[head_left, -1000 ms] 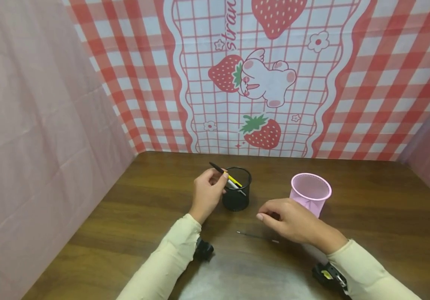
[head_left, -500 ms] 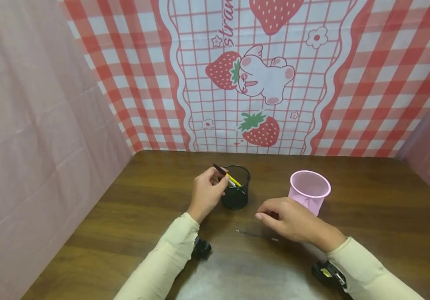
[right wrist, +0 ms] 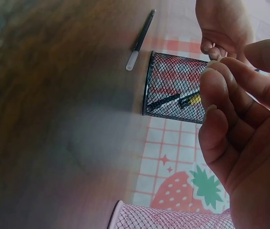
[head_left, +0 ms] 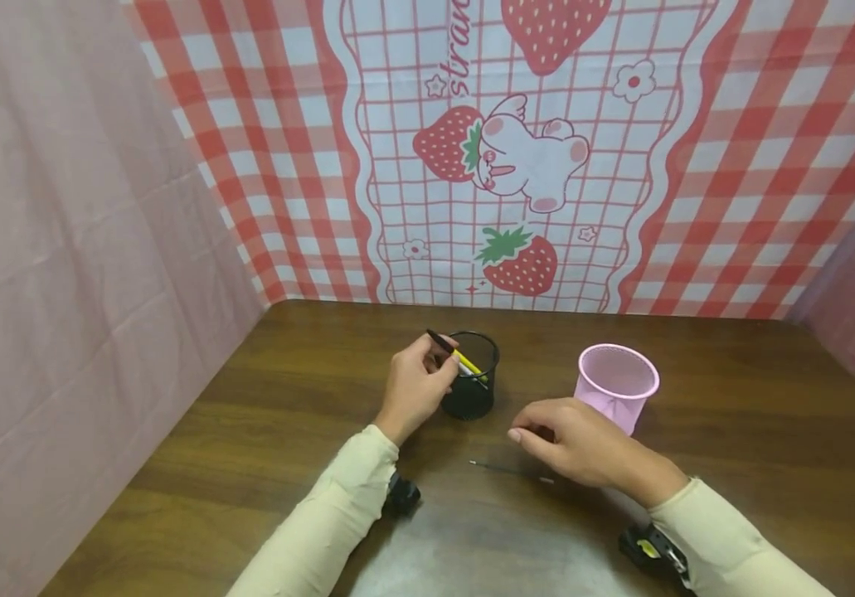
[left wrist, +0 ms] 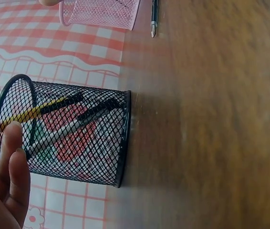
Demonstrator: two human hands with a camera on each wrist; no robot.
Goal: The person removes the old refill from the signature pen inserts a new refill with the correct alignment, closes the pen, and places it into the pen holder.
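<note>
My left hand [head_left: 414, 385] pinches a yellow-and-black pen [head_left: 468, 362] at the rim of a black mesh pen cup [head_left: 469, 405]. The pen slants, its black end up above the fingers and its lower part inside the cup. Through the mesh in the left wrist view, a white pen [left wrist: 58, 136] with a black end leans beside it. My right hand [head_left: 584, 441] stays over the table in front of the pink mesh cup [head_left: 630, 408], fingers loosely curled around nothing. On the table by its fingertips lies a thin dark pen [head_left: 505, 470] with a clear end.
The brown wooden table [head_left: 248, 439] meets a red-and-white checked cloth [head_left: 300, 166] with strawberry prints at the back. A pale pink curtain [head_left: 84, 249] hangs along the left side. Dark wrist cameras sit under both sleeves.
The yellow-and-black pen has gone slightly deeper into the black cup, my left hand shifting a little right with it. My right hand has stayed nearly still.
</note>
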